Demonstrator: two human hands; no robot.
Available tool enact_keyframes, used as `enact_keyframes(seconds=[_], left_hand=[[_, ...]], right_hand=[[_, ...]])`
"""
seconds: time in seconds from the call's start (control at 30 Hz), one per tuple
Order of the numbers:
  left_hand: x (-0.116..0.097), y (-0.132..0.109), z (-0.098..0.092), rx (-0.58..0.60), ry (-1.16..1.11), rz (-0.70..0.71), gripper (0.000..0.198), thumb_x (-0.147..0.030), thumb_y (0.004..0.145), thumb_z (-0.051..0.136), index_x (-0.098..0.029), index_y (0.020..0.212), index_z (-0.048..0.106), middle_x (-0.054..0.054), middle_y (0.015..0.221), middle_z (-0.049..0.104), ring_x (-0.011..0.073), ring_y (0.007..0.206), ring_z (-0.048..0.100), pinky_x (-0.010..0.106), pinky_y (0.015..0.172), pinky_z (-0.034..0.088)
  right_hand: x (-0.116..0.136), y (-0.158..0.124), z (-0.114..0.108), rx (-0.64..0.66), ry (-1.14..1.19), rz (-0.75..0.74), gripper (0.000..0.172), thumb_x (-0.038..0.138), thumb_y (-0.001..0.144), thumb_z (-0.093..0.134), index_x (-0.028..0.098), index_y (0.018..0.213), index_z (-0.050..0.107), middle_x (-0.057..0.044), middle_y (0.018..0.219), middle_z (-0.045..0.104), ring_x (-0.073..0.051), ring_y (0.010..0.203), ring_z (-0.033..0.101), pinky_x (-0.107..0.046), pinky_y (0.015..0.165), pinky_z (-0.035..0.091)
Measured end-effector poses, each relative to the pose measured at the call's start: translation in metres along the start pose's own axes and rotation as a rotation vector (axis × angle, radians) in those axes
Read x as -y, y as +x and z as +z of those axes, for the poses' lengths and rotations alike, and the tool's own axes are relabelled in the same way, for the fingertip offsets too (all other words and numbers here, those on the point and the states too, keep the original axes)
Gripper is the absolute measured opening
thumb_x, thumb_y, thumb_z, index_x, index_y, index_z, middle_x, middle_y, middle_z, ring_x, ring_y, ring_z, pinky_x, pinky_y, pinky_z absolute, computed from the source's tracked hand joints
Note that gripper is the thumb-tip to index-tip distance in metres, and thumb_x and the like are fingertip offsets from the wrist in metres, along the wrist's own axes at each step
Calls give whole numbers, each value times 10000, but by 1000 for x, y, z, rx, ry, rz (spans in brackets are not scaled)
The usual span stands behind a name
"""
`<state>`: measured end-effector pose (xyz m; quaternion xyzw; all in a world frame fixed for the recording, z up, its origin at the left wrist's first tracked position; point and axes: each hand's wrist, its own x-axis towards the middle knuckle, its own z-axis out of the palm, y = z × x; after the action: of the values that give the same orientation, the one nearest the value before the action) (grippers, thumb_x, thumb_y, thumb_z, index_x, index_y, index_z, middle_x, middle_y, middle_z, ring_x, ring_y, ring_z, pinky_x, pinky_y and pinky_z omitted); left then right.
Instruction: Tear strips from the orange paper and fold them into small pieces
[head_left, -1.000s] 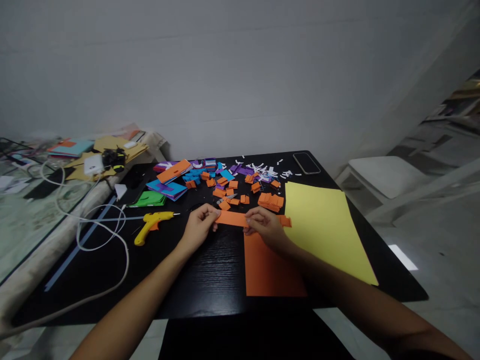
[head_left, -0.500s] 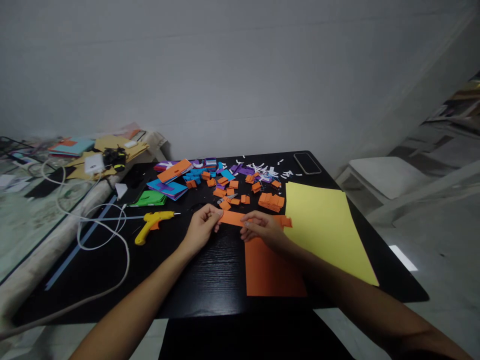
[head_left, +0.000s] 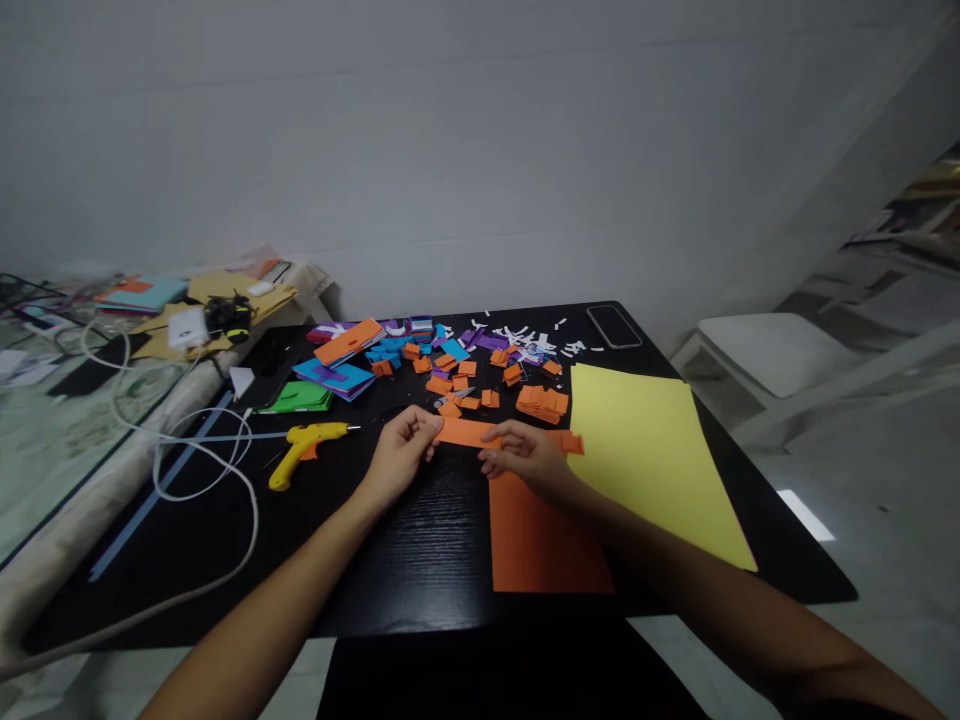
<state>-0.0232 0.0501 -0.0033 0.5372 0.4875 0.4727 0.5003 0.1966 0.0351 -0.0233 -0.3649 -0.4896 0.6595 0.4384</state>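
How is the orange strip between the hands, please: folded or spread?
Spread: the strip runs flat from the left hand to the right hand; its covered ends, I cannot tell.

Narrow orange paper strip (head_left: 461,432), flat, held crosswise between the hands (head_left: 401,447), right end partly hidden

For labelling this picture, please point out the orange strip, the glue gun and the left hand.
Orange strip (head_left: 461,432): head view, its uncovered flat part.
Glue gun (head_left: 310,437): head view, its yellow body.
Left hand (head_left: 400,447): head view, back of the hand.
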Motion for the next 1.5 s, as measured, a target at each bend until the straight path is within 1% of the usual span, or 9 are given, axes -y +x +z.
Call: enact_keyframes(seconds=[0.23, 0.53, 0.67, 0.83, 0.93, 1.1, 1.23, 1.33, 1.5], left_hand=[[2, -1, 3, -15, -15, -7, 368, -494, 788, 763, -158, 771, 614, -41, 611, 571, 79, 494, 502, 192, 491, 386], [1, -1, 2, -54, -16, 25, 366, -495, 802, 760, -156, 805, 621, -39, 615, 581, 80, 508, 512, 189, 505, 391], [1, -1, 2, -50, -8, 25, 366, -499, 801, 759, -161, 798, 619, -39, 611, 582, 84, 503, 512, 194, 503, 394], [4, -3, 4, -23, 25, 38, 383, -522, 796, 755, -164, 790, 620, -34, 624, 582, 89, 514, 524, 196, 507, 399], [3, -4, 4, -17, 33, 48, 374, -518, 806, 746, -166, 793, 621, -36, 628, 576, 90, 517, 524, 198, 512, 401], [2, -3, 3, -30, 45, 58, 369, -514, 811, 743, -165, 799, 623, -39, 613, 567, 91, 518, 523, 194, 510, 395], [0, -3, 3, -17, 51, 55, 378, -522, 811, 740, -162, 794, 625, -35, 616, 572, 91, 522, 524, 195, 515, 395], [-2, -4, 4, -6, 63, 56, 391, -535, 799, 745, -161, 781, 634, -33, 592, 575, 97, 521, 530, 204, 525, 410], [-3, -6, 7, 60, 14, 20, 384, -527, 786, 757, -156, 803, 659, -2, 623, 649, 124, 552, 597, 228, 548, 478]], right_hand=[[-1, -1, 2, -57, -18, -78, 278, 364, 781, 774, 195, 973, 667, -39, 824, 747, -179, 716, 731, -350, 702, 609], [3, -4, 6, -143, -26, -116, 219, 373, 864, 636, 189, 974, 681, -70, 878, 752, -178, 705, 720, -339, 674, 577], [3, -4, 5, -140, 20, -69, 224, 372, 855, 639, 210, 1004, 598, -59, 836, 761, -199, 693, 734, -349, 664, 579], [0, 0, 4, -140, 70, -6, 356, 372, 808, 685, 250, 1040, 445, 1, 707, 747, -204, 611, 734, -329, 598, 565], [0, 0, 4, -130, 63, -8, 382, 362, 797, 693, 260, 1031, 410, 22, 691, 738, -197, 603, 734, -327, 602, 565], [2, -1, 4, -121, 57, -28, 352, 336, 811, 659, 265, 1031, 394, 22, 707, 745, -190, 612, 738, -317, 606, 567], [0, 1, 4, -137, 82, 22, 383, 329, 810, 663, 254, 1094, 417, 13, 686, 751, -198, 598, 744, -321, 597, 584], [-4, 5, 2, -142, 102, 87, 426, 375, 818, 717, 227, 1137, 477, -18, 693, 759, -211, 616, 758, -330, 599, 606], [-5, 6, -1, -89, 70, 106, 376, 466, 766, 821, 161, 907, 652, -68, 750, 765, -223, 728, 784, -308, 644, 642]])
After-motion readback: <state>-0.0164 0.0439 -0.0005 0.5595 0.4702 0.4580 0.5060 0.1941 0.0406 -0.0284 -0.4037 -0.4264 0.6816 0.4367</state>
